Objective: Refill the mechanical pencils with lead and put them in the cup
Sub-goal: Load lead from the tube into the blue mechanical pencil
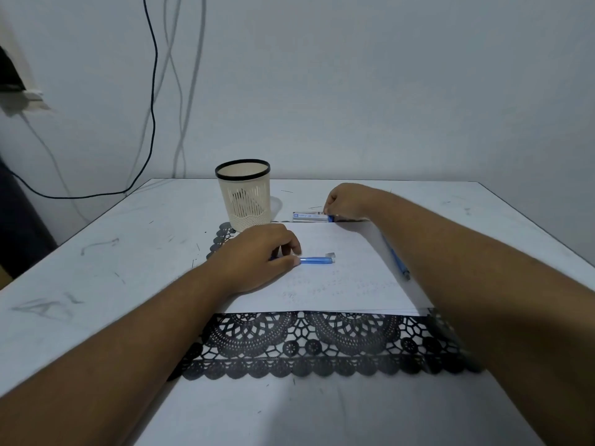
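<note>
Broadly, white table (96, 239) against a wall, with a black lace mat (299, 346) across the near middle and a white paper sheet (335, 284) lying on it. Cream mesh cup (243, 194) with a dark rim stands upright at the mat's far-left corner, just beyond the sheet; nothing visible inside.

Left hand (257, 255) rests on the sheet, fingers curled and pinching one end of a blue mechanical pencil (317, 260) that lies flat; a small pale piece sits at its free end, identity unclear. Right hand (346, 201) reaches past the sheet's far edge, fingertips pinching the blue end of the lead case (310, 216), which lies flat on the table right of the cup. Second blue pencil (396, 257) lies on the sheet partly under the right forearm, untouched.

Judgement: pencils are light, rigid, smooth plastic and likely to roll; hold at mid-barrel. Case is light and stiff; grip the flat sides while working the cap. Leads will be brittle and tiny; a few thin dark slivers already lie loose near the cup.
</note>
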`<state>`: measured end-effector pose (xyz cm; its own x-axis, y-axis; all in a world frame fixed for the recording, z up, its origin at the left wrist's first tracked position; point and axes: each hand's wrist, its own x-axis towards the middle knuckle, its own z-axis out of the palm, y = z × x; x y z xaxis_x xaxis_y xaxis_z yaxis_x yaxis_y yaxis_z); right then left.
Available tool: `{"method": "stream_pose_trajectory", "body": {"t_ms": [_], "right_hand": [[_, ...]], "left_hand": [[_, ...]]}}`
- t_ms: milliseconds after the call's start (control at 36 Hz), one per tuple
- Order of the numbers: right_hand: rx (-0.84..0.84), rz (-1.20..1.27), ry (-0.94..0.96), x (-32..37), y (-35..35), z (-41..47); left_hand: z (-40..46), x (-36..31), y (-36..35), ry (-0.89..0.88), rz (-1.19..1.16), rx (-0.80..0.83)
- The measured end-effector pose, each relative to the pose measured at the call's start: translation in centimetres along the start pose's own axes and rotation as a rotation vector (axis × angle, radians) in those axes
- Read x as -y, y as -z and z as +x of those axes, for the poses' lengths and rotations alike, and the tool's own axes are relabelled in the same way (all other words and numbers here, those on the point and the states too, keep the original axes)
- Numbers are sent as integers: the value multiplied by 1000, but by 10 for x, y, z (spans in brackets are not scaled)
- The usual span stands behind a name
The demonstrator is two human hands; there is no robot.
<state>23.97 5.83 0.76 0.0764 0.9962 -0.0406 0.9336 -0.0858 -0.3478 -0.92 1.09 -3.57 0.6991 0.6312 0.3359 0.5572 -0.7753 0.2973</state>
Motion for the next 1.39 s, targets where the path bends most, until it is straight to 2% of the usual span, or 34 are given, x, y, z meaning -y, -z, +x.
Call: {"method": "stream_pose_trajectory", "body": {"t_ms": [250, 361, 500, 583, 694, 778, 1028, 1222, 1389], "right_hand": [[56, -121, 2, 4, 5, -2], [5, -2, -17, -4, 3, 3], [-142, 344, 37, -9, 9, 0], [-182, 458, 79, -7, 16, -18], [-184, 502, 100, -4, 17, -46], [-142, 548, 116, -2, 12, -68], [-129, 679, 154, 11, -7, -109], [-160, 895, 184, 9, -29, -119], [-229, 843, 278, 2, -32, -118]], "left_hand": [[0, -2, 0, 24, 1, 12], [-1, -2, 1, 44, -7, 5], [-1, -2, 0, 57, -17, 21], [-2, -2, 2, 70, -18, -4], [-5, -8, 1, 130, -20, -207], [1, -7, 8, 71, 70, -311], [6, -9, 9, -46, 290, -342], [3, -6, 10, -99, 322, -352], [4, -3, 8, -76, 226, -363]]}}
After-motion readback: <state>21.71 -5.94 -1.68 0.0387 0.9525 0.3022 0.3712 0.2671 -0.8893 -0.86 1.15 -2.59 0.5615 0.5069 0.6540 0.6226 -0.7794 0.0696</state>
